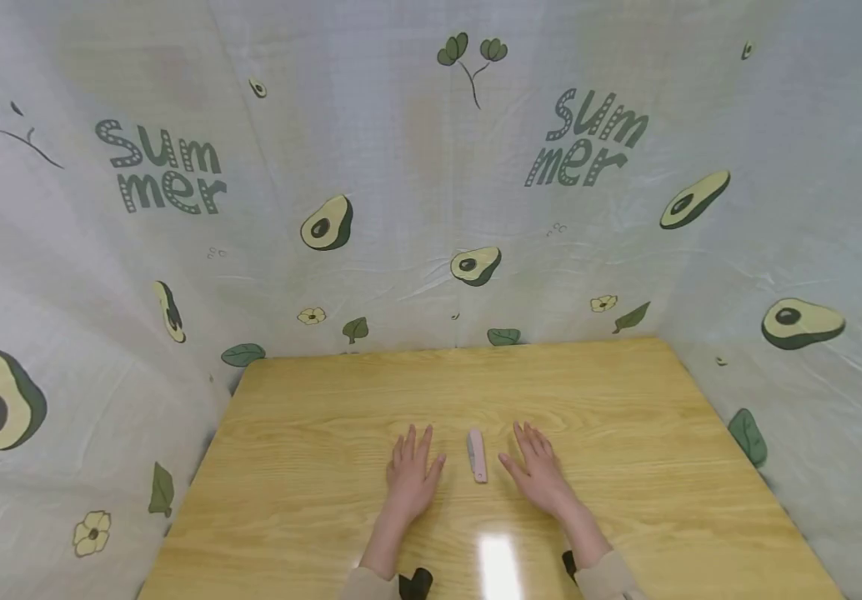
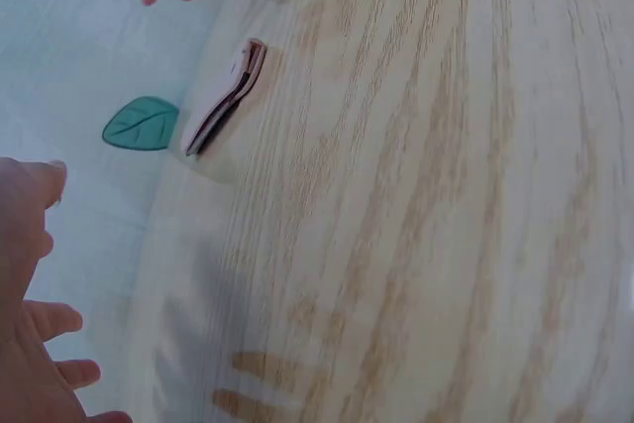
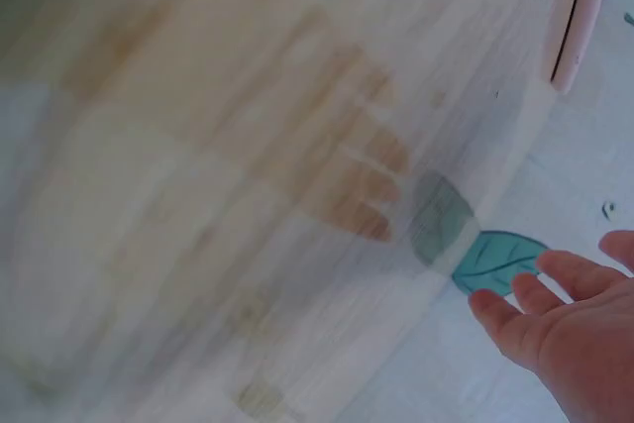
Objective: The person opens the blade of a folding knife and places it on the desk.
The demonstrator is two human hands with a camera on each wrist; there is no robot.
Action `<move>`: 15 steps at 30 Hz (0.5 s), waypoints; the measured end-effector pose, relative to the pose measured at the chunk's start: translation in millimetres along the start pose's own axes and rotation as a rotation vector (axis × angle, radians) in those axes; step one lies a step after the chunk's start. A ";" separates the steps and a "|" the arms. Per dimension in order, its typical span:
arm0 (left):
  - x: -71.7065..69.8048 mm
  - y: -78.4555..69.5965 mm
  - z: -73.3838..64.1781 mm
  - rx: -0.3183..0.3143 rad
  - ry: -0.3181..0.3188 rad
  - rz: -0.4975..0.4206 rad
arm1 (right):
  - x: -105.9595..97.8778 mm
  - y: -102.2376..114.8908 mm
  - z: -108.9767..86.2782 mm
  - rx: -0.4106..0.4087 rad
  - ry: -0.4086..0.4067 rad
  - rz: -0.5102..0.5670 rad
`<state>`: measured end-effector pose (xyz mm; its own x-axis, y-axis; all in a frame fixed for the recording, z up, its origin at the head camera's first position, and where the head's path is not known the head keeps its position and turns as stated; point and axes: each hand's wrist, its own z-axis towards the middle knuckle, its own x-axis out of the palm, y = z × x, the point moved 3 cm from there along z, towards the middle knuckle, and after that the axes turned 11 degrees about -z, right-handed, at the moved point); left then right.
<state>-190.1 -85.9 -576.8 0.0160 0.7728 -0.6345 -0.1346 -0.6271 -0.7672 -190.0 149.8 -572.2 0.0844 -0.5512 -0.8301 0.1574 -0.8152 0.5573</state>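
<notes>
A small pink folded object (image 1: 478, 455), slim and oblong, lies on the wooden table (image 1: 311, 433) between my two hands. My left hand (image 1: 411, 475) rests flat on the table just left of it, fingers straight and spread. My right hand (image 1: 538, 472) lies flat just right of it, fingers also straight. Neither hand touches the pink object. In the left wrist view the pink object (image 2: 226, 98) shows a slit along its edge, with my left hand (image 2: 30, 324) at the frame's left. The right wrist view is blurred; the pink object (image 3: 575, 27) and my right hand (image 3: 560, 329) show.
A white cloth printed with avocados, leaves and "Summer" (image 1: 588, 137) hangs as walls around the table on three sides. A bright glare (image 1: 498, 567) shines on the tabletop near the front edge.
</notes>
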 end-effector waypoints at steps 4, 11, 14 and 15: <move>2.8 -1.4 0.7 -0.002 -0.027 -0.095 | 1.0 2.5 1.5 -0.015 -0.001 0.064; 7.1 -5.6 6.6 -0.017 -0.051 -0.239 | 0.6 10.5 8.4 -0.022 0.024 0.133; 10.7 -6.6 9.0 -0.030 -0.040 -0.297 | 0.6 12.7 10.9 0.000 0.037 0.137; 12.1 -6.5 9.8 -0.034 -0.039 -0.315 | 1.0 13.1 11.4 0.004 0.041 0.143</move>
<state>-198.7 -71.5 -578.6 0.0137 0.9323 -0.3613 -0.0954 -0.3585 -0.9286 -199.0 136.5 -565.5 0.1459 -0.6542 -0.7422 0.1370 -0.7296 0.6700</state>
